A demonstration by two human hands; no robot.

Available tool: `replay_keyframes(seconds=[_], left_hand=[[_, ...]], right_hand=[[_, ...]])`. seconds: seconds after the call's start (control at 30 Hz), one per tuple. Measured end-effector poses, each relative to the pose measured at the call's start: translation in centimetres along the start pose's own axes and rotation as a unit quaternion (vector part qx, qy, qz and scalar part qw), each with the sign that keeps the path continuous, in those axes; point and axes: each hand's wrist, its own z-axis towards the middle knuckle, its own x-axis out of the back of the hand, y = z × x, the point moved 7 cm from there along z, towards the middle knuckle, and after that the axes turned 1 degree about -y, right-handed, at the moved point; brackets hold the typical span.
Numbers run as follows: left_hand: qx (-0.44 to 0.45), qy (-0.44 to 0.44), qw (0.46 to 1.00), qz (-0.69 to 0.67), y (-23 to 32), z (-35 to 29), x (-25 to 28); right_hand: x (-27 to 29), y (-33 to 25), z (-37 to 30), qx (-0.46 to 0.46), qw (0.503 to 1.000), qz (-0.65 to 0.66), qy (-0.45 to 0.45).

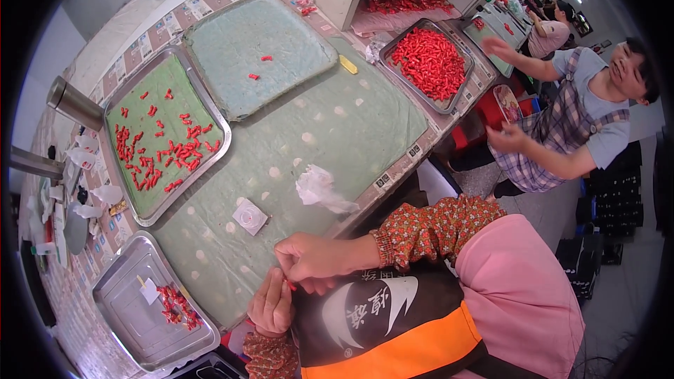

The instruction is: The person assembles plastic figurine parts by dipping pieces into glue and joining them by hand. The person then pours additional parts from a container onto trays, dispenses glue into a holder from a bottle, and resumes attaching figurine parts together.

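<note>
My left hand [270, 305] and my right hand [307, 258] meet in front of my apron, close to the table's near edge. Between them shows a bit of a small red piece [292, 286], pinched in the left fingertips. The right hand is closed just above it, its fingers curled inward; what they grip is hidden. A small square white block [250, 217] with a round mark lies on the green cloth [281, 161] beyond my hands. A crumpled clear plastic bag [319, 188] is next to it.
On the left, a green-lined tray [151, 200] holds scattered red pieces, and a metal tray [123, 323] holds a red cluster. A pale blue tray [253, 35] has two pieces. A heaped tray of red pieces [430, 63] stands far right. A person [562, 105] stands beyond the table's right edge.
</note>
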Motion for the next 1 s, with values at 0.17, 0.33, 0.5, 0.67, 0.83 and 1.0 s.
replay_keyframes(seconds=[0.17, 0.33, 0.5, 0.67, 0.83, 1.0], left_hand=[[-0.002, 0.004, 1.0, -0.001, 0.04, 0.04, -0.01], [-0.007, 0.013, 1.0, 0.003, 0.11, -0.08, 0.03], [-0.011, 0.004, 1.0, 0.008, 0.12, 0.03, -0.03], [-0.019, 0.009, 1.0, 0.018, 0.23, -0.14, -0.06], [-0.019, 0.003, 0.999, 0.027, 0.16, 0.06, -0.23], [-0.02, 0.0, 0.999, 0.026, 0.46, 0.32, -0.08]], right_hand=[[0.02, -0.01, 0.25, 0.013, 0.999, 0.035, 0.011], [-0.05, 0.11, 0.19, 0.014, 0.999, 0.039, 0.01], [0.04, 0.24, 0.24, 0.008, 1.0, 0.002, -0.001], [-0.03, 0.21, 0.05, 0.011, 1.0, 0.001, 0.001], [0.17, 0.26, 0.34, 0.017, 1.0, -0.001, 0.0], [0.09, 0.48, 0.29, 0.019, 1.0, -0.002, 0.004]])
